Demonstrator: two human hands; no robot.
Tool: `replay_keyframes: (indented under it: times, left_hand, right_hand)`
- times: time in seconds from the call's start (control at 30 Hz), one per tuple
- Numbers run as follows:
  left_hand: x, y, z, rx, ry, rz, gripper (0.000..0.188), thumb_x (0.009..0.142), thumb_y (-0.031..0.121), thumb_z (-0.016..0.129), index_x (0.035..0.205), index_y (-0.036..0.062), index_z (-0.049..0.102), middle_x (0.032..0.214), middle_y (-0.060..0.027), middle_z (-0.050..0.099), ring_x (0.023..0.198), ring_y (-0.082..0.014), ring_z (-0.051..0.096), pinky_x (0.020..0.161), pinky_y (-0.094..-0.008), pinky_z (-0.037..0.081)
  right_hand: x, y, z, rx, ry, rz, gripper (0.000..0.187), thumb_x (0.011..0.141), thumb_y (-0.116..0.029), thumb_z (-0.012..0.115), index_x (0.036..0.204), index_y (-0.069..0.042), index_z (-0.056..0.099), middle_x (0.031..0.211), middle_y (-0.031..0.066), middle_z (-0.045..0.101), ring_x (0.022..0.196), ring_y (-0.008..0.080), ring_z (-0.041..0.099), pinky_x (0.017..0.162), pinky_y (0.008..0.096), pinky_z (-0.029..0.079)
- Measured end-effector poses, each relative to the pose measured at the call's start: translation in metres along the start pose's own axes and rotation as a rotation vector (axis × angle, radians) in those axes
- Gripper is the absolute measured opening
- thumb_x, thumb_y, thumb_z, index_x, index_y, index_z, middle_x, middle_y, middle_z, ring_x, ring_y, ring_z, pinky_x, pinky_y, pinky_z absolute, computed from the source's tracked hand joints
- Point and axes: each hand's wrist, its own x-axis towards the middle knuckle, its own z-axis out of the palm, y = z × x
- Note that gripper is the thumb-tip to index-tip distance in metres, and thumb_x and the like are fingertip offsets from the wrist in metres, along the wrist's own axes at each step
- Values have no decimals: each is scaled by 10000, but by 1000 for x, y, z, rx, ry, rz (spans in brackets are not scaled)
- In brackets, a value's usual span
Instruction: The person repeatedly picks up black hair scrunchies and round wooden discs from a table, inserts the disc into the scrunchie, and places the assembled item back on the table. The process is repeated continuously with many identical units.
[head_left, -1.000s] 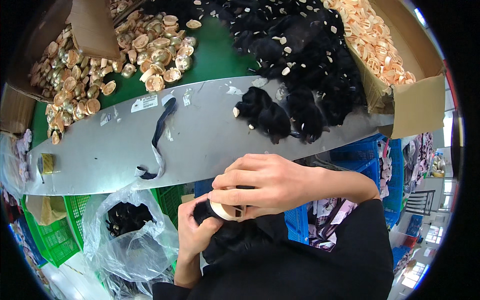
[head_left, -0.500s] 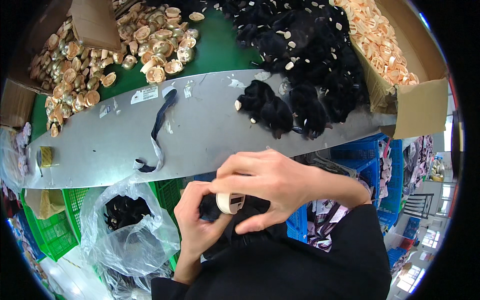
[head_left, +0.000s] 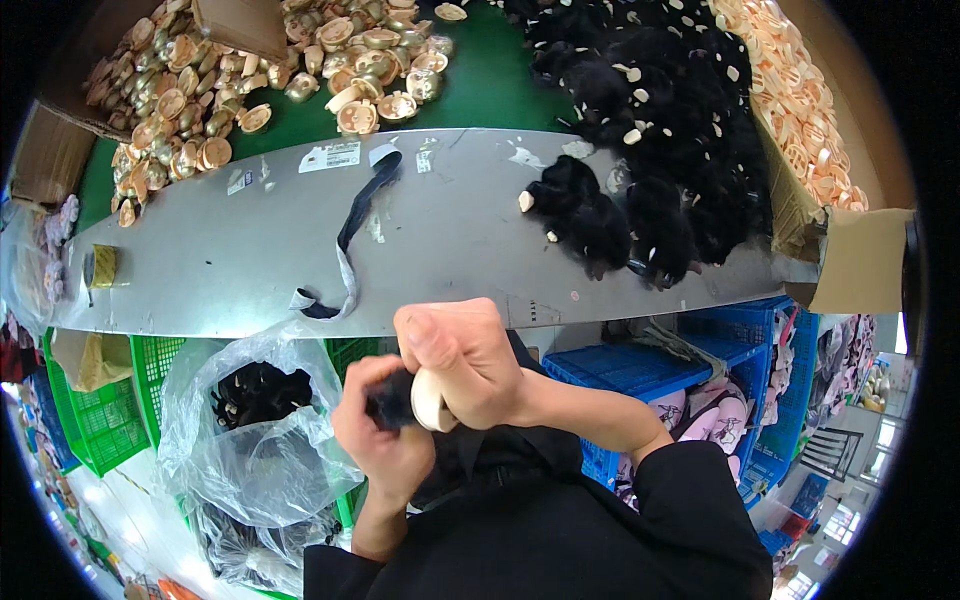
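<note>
In front of my chest, my left hand [head_left: 378,445] is closed round a small black furry piece [head_left: 390,402]. A cream plastic part [head_left: 430,403] with a rounded rim sits at the right end of the fur. My right hand [head_left: 468,365] is curled into a fist with the thumb on top, against that plastic part. Its palm side is hidden, so whether it grips anything is unclear. Beyond my hands, several black furry pieces [head_left: 580,222] with cream bits lie on the grey metal table [head_left: 470,240].
Gold-and-cream plastic shells [head_left: 200,100] are heaped at the far left. A cardboard box [head_left: 865,262] of peach plastic parts [head_left: 800,110] stands far right. A dark strip [head_left: 362,210] lies on the table. Below are a plastic bag [head_left: 270,465], a green crate [head_left: 100,425] and blue crates [head_left: 640,362].
My right hand has gone from spread fingers over the plastic part to a fist against it. The held piece has shifted slightly left, and the view has turned a little.
</note>
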Motion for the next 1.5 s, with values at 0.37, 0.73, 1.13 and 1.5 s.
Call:
replay_keyframes:
  times: [0.37,0.73,1.13,1.5]
  left_hand:
    - [15,-29,-10,-511,-63,-348,129,954,-36,567,1077,-32,607,989,-25,651,869,-97,636,811,-237,505]
    - [11,-33,-4,-508,-31,15,192,984,162,639,1039,-21,613,1052,-103,642,961,-174,625,878,-290,485]
    - [18,-13,12,41,-93,348,185,808,27,761,847,21,580,767,-104,538,687,-291,504,600,-371,402]
    - [12,-9,0,135,-101,465,198,798,41,753,821,40,556,754,-100,507,648,-292,465,569,-374,368]
  right_hand:
    - [-7,6,-15,-401,-75,-100,427,761,-335,873,720,-49,558,673,89,525,571,264,521,531,356,423]
    - [-11,6,-11,-537,122,-328,516,747,-176,882,605,-80,395,584,66,432,499,231,391,476,328,311]
    - [-21,9,-11,-263,236,-42,213,972,-171,465,1001,24,546,941,172,562,787,259,548,734,339,465]
    - [-23,-4,3,-294,225,21,235,1013,-178,405,969,11,538,829,109,538,693,178,490,645,309,426]
